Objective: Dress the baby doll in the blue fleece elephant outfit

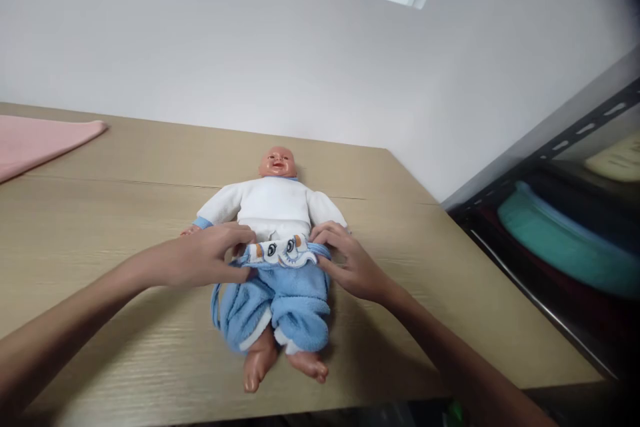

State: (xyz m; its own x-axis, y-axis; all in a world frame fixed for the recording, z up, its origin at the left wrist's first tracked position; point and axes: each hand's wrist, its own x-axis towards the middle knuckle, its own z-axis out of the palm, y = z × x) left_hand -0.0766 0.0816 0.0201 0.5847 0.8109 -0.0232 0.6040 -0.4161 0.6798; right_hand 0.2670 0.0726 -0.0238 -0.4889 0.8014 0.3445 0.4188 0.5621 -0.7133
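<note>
A baby doll (277, 203) lies on its back on the wooden table, its head toward the wall and its bare feet toward me. It wears a white top with blue cuffs and fluffy blue overalls (300, 307) with white hems. The overalls' white bib (280, 251), with stitched eyes and blue edging, is bunched across the doll's waist. My left hand (205, 255) pinches the bib's left end, and a blue strap (216, 307) loops down below it. At the other end, my right hand (347, 261) has thumb and fingers closed on the blue edge.
A pink cloth (45, 140) lies at the table's far left. Behind the table (125, 200) rises a white wall (225, 47). To the right, past the table edge, a dark metal shelf (550, 147) holds a teal basin (560, 240).
</note>
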